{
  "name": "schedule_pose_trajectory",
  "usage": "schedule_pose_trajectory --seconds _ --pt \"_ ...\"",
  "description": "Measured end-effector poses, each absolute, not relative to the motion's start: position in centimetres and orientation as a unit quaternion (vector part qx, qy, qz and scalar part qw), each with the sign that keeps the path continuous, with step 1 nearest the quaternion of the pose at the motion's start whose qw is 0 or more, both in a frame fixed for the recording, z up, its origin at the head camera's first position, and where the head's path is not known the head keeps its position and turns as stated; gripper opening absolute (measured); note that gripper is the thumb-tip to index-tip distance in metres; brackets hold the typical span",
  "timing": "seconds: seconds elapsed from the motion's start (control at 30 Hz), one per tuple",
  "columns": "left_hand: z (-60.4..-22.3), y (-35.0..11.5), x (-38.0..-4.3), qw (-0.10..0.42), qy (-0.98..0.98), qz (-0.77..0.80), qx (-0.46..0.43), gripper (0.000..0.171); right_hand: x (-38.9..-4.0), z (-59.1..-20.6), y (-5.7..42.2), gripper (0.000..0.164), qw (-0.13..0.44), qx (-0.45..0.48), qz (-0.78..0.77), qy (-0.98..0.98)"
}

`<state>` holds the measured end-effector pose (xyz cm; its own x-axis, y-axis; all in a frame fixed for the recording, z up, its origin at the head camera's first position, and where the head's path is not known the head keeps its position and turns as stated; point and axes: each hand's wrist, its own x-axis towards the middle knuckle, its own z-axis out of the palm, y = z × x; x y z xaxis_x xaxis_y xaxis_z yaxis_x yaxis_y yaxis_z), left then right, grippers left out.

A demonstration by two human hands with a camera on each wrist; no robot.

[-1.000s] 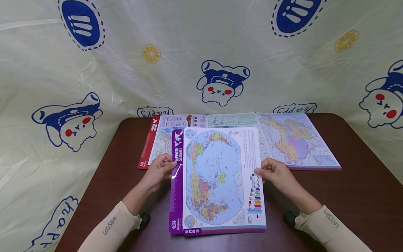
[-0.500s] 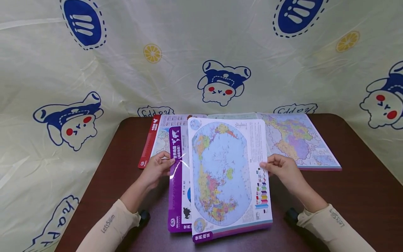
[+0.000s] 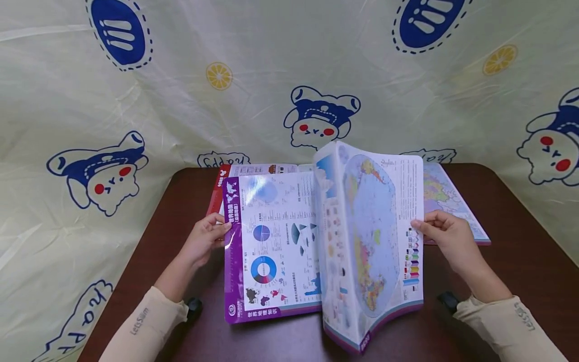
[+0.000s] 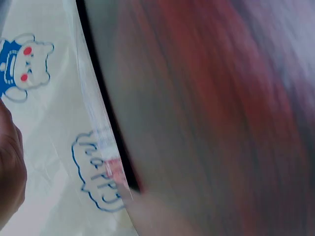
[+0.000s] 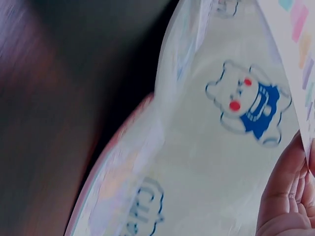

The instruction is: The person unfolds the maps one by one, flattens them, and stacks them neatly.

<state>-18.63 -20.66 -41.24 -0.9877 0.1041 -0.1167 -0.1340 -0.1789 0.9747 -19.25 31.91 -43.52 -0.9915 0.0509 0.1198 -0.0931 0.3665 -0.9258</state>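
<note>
A folding world map sheet [image 3: 280, 241] with a purple left border is partly unfolded above the table. My left hand [image 3: 204, 240] pinches its purple edge between thumb and fingers. On the other side my right hand [image 3: 450, 246] pinches the right edge of the panel with the oval world map [image 3: 375, 236]. That panel bends away at the fold, and charts and diagrams show on the left panel. In the right wrist view, the right hand [image 5: 290, 196] grips the sheet's edge. Only part of the left hand [image 4: 10, 164] shows in the left wrist view.
Behind the held map lies a second unfolded map with a red border [image 3: 216, 191], mostly covered; its right part [image 3: 448, 201] shows a coloured map. Both lie over a dark brown table [image 3: 149, 241]. A cartoon-printed cloth [image 3: 253, 120] hangs behind the table.
The right hand has moved right and slightly up with the front panel, spreading the folded map apart. The left hand has shifted left with the purple edge. Inner charts have come into view.
</note>
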Motion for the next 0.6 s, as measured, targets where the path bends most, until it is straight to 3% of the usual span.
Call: schedule_pose_trajectory --seconds 0.23,0.6 --pt "-41.0 -23.2 -19.0 0.045 0.642 0.764 -0.037 0.013 -16.3 -37.9 33.5 0.039 0.085 -0.068 0.480 -0.870" --pt "-40.4 -25.6 -19.7 0.010 0.666 0.744 -0.056 0.010 -17.2 -38.7 39.0 0.051 0.073 -0.187 0.416 -0.887"
